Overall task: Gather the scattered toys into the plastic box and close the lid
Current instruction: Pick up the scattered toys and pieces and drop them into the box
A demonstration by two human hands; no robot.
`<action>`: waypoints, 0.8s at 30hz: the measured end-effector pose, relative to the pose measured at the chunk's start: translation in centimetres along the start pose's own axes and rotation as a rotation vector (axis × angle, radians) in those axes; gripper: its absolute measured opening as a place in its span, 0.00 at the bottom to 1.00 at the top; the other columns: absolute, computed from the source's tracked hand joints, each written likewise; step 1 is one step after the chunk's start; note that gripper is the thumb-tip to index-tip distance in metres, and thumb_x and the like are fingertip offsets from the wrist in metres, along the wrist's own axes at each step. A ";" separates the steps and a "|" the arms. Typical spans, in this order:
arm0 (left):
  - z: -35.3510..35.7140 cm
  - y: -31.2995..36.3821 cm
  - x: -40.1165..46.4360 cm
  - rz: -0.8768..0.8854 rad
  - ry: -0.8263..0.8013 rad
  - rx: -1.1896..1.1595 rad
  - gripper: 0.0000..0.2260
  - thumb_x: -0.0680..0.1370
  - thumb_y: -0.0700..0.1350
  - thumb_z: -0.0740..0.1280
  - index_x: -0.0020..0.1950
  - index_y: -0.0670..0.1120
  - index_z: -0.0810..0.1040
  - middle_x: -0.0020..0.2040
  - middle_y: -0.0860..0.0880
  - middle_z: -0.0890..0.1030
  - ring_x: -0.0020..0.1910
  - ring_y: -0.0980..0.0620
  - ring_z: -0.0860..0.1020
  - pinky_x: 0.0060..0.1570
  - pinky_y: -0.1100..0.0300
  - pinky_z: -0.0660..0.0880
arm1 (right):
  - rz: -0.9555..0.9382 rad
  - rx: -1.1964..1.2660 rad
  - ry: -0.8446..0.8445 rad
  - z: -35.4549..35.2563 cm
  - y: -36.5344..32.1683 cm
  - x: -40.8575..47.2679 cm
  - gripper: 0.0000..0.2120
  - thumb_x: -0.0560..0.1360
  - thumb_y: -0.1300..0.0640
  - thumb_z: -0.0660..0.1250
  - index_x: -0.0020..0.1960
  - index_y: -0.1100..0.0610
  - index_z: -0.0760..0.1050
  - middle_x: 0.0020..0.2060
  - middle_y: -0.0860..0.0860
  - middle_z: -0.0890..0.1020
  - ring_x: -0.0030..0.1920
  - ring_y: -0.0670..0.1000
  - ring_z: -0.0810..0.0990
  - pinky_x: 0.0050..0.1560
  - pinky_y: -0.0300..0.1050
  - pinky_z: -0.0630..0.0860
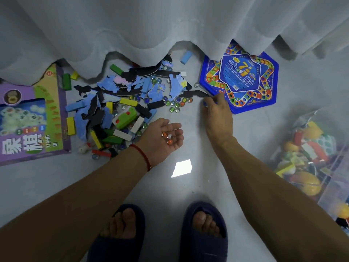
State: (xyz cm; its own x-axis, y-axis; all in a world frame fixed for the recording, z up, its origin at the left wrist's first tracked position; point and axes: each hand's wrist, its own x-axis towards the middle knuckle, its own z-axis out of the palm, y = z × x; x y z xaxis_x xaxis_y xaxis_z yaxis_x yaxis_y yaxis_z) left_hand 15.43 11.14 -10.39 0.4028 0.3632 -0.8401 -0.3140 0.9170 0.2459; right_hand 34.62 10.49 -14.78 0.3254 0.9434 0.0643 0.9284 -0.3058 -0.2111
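Toys: a big messy pile (117,103) on the grey floor (181,186), right along the hem of the white curtain (170,25) — blue and black foam puzzle bits, wooden blocks in yellow, green, white, black and red, plus glass marbles mixed in
Loose marbles: a little cluster (177,104) sits just right of the pile, between it and the right hand
Plastic box: clear bin (317,163) well off to the right of the pile, already has a jumble of colourful toys in it; can't see a lid anywhere
Left hand: left hand (164,138) is palm up and cupped open, just below the pile's right edge, with a few marbles (168,138) lying in the palm (orange ones and a clear-ish one); red string bracelet (143,156) on the wrist
Right hand: right hand (217,114) reaches out right of the pile, palm down, fingertips pinched together at the tip of a long black foam strip (194,93) and right against the blue game board's edge; honestly can't tell what's in the pinch, if anything
Blue game board: hexagon board game (241,80) right of the pile, top part tucked under the curtain
Purple box: a xiangqi set box (30,114) left of the pile, touching its blocks
Feet: dark blue slippers (204,231) below the pile, near the bottom edge
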 end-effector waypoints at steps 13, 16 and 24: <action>0.3 0.1 -0.9 0.030 -0.007 0.008 0.16 0.81 0.48 0.58 0.52 0.37 0.78 0.44 0.41 0.78 0.43 0.45 0.77 0.42 0.54 0.77 | 0.593 0.449 0.015 -0.4 0.6 -0.6 0.09 0.77 0.55 0.71 0.56 0.56 0.79 0.58 0.55 0.77 0.55 0.51 0.78 0.46 0.34 0.70; 0.1 0.1 -1.2 0.032 -0.009 0.003 0.16 0.81 0.48 0.58 0.54 0.36 0.78 0.45 0.40 0.78 0.45 0.45 0.77 0.44 0.53 0.78 | 0.604 0.471 -0.042 -0.5 0.2 -1.6 0.08 0.76 0.55 0.72 0.54 0.55 0.79 0.52 0.54 0.81 0.48 0.49 0.79 0.45 0.36 0.74; 0.1 0.6 -1.7 0.032 -0.128 -0.010 0.20 0.83 0.49 0.53 0.61 0.37 0.77 0.54 0.40 0.82 0.49 0.46 0.81 0.57 0.52 0.76 | 0.091 0.717 -0.464 -6.0 -6.6 -3.7 0.07 0.74 0.48 0.73 0.49 0.50 0.84 0.41 0.43 0.83 0.41 0.42 0.82 0.42 0.38 0.81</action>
State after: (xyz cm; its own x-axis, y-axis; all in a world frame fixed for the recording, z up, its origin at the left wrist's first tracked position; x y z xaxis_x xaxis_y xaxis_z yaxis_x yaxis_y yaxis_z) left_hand 14.60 11.05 -8.79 0.4985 0.4107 -0.7634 -0.3368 0.9032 0.2659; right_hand 28.37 8.22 -7.74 0.1410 0.9240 -0.3554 0.5138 -0.3751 -0.7715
